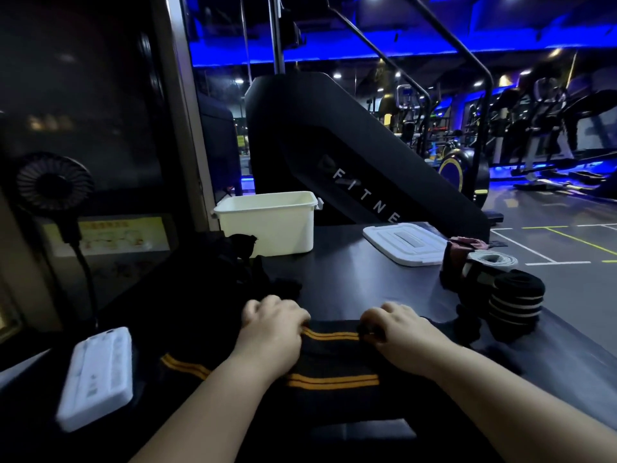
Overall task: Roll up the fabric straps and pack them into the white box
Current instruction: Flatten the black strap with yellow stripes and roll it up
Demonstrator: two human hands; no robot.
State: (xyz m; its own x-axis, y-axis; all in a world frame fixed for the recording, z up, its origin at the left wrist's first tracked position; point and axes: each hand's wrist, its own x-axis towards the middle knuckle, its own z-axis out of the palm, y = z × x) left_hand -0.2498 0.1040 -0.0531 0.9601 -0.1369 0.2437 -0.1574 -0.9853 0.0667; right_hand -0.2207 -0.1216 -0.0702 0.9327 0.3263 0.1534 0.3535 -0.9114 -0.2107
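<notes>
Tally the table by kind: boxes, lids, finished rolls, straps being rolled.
White box: 1
White lid: 1
Finished rolls: 3 (dark red roll, white-topped roll, black striped roll)
Orange-striped strap, held by left hand and right hand: 1
Total: 6

Centre: bare table (350, 282) between white box (267, 228) and lid (405, 243).
Left of centre: dark fabric heap (230, 265) before the box.
Right: rolled straps (516, 302) standing.
</notes>
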